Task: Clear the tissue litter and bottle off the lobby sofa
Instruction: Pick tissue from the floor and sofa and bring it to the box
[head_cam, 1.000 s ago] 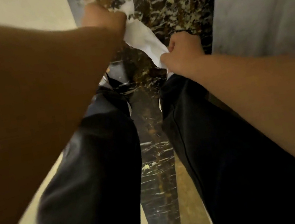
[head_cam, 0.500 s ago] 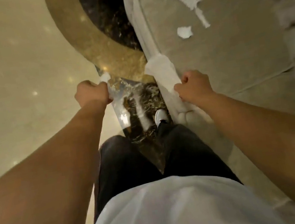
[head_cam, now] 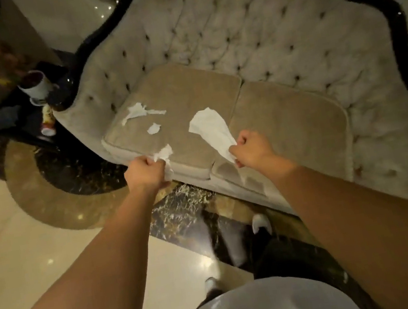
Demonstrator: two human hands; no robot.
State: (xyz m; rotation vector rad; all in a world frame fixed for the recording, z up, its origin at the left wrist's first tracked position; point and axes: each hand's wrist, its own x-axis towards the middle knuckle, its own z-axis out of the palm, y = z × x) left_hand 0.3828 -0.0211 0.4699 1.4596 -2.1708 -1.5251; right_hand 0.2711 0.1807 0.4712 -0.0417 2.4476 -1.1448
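Observation:
A beige tufted sofa [head_cam: 285, 113] with a black frame fills the upper view. My left hand [head_cam: 145, 172] is closed on a crumpled white tissue [head_cam: 163, 154] at the front edge of the left seat cushion. My right hand [head_cam: 250, 149] grips a larger white tissue sheet [head_cam: 210, 126] that stretches up over the seam between the two cushions. Two loose tissue pieces lie on the left cushion: a torn strip [head_cam: 140, 111] and a small scrap [head_cam: 154, 128]. A bottle [head_cam: 47, 122] lies on the dark side table left of the sofa.
A dark side table [head_cam: 16, 118] to the left carries a white cup [head_cam: 34, 84] and other small items. The floor is polished cream tile with a dark marble inlay [head_cam: 179, 207]. My white shoes [head_cam: 260, 221] stand close to the sofa front.
The view has swung up from my legs and the floor to the whole sofa. Both hands have kept their tissues and now reach out over the seat's front edge.

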